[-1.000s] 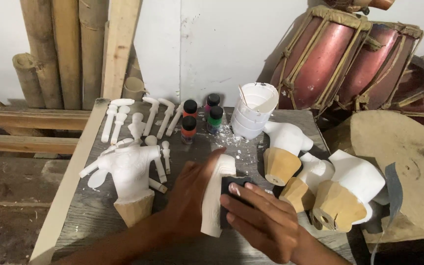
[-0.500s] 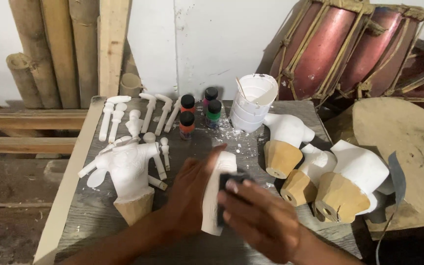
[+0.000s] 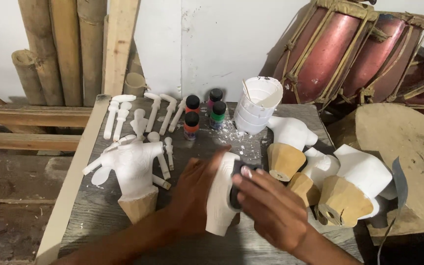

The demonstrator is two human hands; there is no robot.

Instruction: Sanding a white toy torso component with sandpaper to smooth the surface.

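My left hand (image 3: 192,191) grips a white-painted carved figure piece (image 3: 220,196) from its left side, holding it upright on the grey wooden table (image 3: 99,216). My right hand (image 3: 271,206) presses a small dark pad (image 3: 235,189), likely sandpaper, against the piece's right side. A white torso figure on a bare wood base (image 3: 134,176) stands just left of my left hand.
White limb parts (image 3: 143,115) lie at the table's back left. Small paint bottles (image 3: 202,113) and stacked white cups (image 3: 257,105) stand behind. Three white-and-wood figures (image 3: 320,172) crowd the right. Drums (image 3: 349,49), bamboo poles (image 3: 65,49) and a round wooden slab (image 3: 408,142) surround the table.
The view shifted slightly. My right hand has slid the dark pad a little along the white piece while my left hand kept its hold.
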